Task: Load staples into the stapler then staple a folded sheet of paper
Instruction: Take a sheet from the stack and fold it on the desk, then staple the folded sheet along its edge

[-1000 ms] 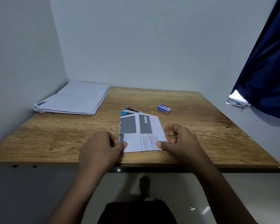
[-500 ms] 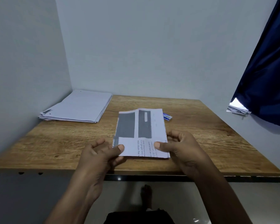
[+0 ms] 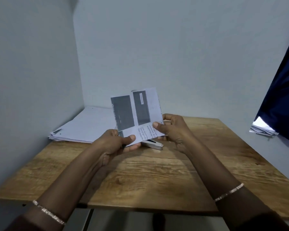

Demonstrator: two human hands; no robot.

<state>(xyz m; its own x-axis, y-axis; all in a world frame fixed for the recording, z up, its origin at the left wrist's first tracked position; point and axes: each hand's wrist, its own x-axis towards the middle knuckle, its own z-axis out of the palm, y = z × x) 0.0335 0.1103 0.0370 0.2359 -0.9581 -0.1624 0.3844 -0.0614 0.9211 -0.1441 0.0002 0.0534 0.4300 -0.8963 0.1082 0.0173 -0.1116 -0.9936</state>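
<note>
A folded sheet of paper (image 3: 137,112) with grey blocks and printed text stands upright in the air above the wooden table (image 3: 157,177). My left hand (image 3: 113,144) pinches its lower left corner. My right hand (image 3: 172,129) pinches its lower right edge with thumb on the front. Just below the sheet, a silver part of the stapler (image 3: 154,145) shows on the table; the rest of it is hidden behind the paper and my hands. The staple box is hidden.
A stack of white sheets (image 3: 85,127) lies at the table's back left, against the wall. A dark blue curtain (image 3: 284,100) hangs at the right, with several papers (image 3: 262,129) on a ledge beneath it.
Both hands have lifted the folded sheet off the table and tilted it upright. The view has shifted, and the sheet now hides the staple box.
</note>
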